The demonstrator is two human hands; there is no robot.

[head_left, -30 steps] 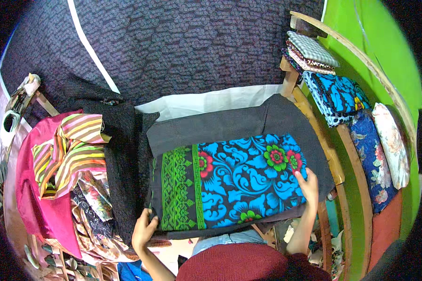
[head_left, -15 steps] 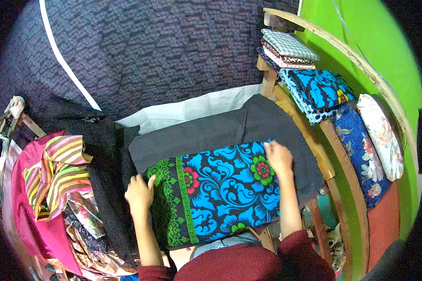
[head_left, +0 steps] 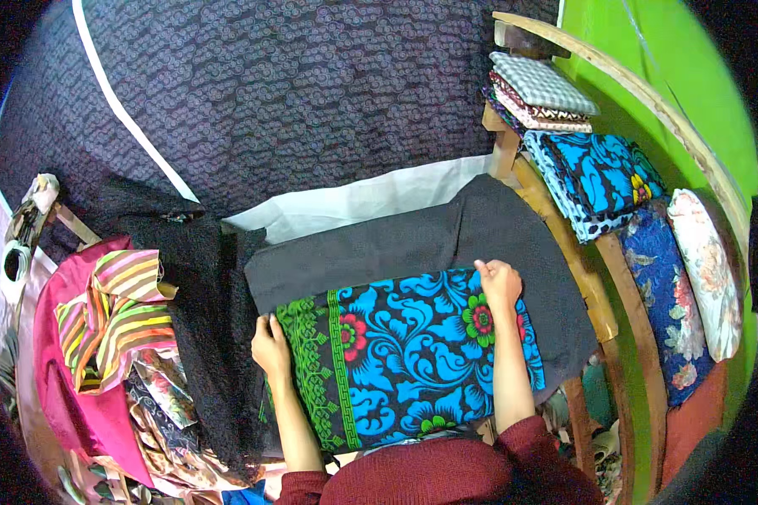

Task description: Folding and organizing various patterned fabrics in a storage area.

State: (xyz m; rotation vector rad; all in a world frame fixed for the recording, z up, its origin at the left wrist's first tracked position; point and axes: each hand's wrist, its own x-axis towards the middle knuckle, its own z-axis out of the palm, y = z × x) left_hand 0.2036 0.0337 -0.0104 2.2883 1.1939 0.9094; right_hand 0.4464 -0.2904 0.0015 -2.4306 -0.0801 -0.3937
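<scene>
A folded blue-and-black floral cloth with a green patterned border lies flat on a dark grey cloth-covered board in front of me. My left hand is closed at the cloth's left edge, near its upper corner, with the fingertips pinching the green border. At the far edge toward the right, my right hand pinches the same cloth between thumb and fingers. Part of the cloth shows beyond my right forearm, and its near edge is partly hidden by my body.
Left lie a black lacy cloth, a striped cloth and a pink cloth. Folded cloths, including a blue floral one, sit on the wooden slatted frame at right. A dark patterned cloth hangs behind.
My left hand has moved to the upper left corner and grips the edge. The cloth has shifted, and its right part now shows past my right forearm. The whole view has shifted slightly.
</scene>
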